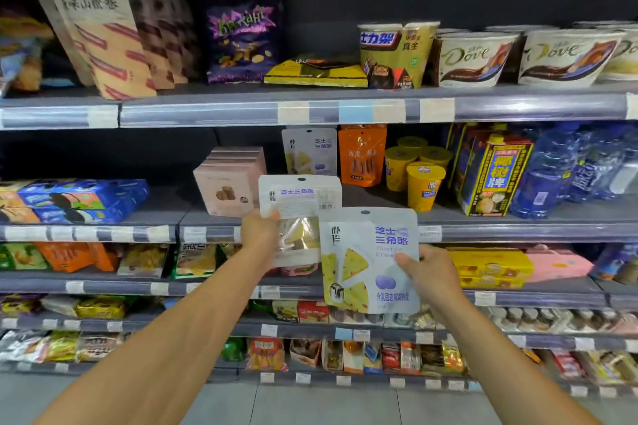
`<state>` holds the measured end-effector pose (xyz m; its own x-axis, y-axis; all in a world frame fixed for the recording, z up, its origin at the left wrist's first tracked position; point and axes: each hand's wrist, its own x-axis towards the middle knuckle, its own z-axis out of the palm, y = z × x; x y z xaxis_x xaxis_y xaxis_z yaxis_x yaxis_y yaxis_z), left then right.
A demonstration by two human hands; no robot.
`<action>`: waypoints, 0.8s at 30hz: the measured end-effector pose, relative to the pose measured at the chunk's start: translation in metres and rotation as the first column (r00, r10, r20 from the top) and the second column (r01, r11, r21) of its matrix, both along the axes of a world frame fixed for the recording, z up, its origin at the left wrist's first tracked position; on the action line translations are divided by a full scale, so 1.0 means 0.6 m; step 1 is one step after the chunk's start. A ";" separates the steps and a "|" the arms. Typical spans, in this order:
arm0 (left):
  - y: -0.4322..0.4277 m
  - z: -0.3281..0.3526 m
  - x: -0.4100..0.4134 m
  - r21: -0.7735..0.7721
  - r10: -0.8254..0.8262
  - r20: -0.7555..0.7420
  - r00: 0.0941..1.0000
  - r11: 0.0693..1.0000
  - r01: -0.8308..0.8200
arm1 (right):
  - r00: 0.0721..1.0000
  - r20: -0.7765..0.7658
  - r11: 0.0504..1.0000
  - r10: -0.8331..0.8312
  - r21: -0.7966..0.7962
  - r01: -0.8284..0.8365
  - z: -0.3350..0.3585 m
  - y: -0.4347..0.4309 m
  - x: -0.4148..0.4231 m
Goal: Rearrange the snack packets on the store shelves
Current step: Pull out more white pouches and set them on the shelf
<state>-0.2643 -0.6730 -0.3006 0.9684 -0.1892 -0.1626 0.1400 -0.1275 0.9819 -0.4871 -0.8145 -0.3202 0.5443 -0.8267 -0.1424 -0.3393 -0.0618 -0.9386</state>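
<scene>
The left hand [259, 231] has its grip clamped on the left edge of a glossy white pouch [300, 197], which has a clear window low down. The right hand [428, 272] pinches a matching pouch [366, 262] printed "芝士三角酪" over yellow cheese triangles. Both pouches are held before the front edge of the second shelf [518, 231]. A third pouch [309, 152] stands near that shelf's back. Round Dove tubs [473, 59] sit on the shelf above.
</scene>
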 end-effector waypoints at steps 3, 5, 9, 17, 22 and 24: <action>-0.033 -0.012 0.039 0.025 -0.033 0.005 0.999 0.999 0.033 | 0.999 -0.034 0.999 -0.007 -0.032 0.006 -0.001 -0.021 0.025; -0.060 -0.017 0.069 0.045 -0.051 0.028 0.998 0.998 0.050 | 0.999 -0.031 0.999 -0.012 -0.038 0.011 0.004 -0.038 0.046; -0.123 -0.021 0.138 -0.041 -0.044 0.024 0.999 0.998 0.045 | 0.999 0.027 1.000 -0.025 0.003 0.025 0.017 -0.067 0.100; -0.231 -0.058 0.256 -0.168 -0.051 -0.076 0.996 0.985 0.037 | 0.994 0.079 0.996 -0.082 0.038 0.079 0.030 -0.111 0.205; -0.269 -0.075 0.293 -0.211 -0.093 -0.133 0.987 0.976 0.063 | 0.992 0.059 0.993 -0.109 0.046 0.106 0.015 -0.131 0.238; -0.271 -0.082 0.300 -0.205 -0.104 -0.130 0.986 0.976 0.076 | 0.992 0.053 0.992 -0.117 0.045 0.114 0.010 -0.133 0.244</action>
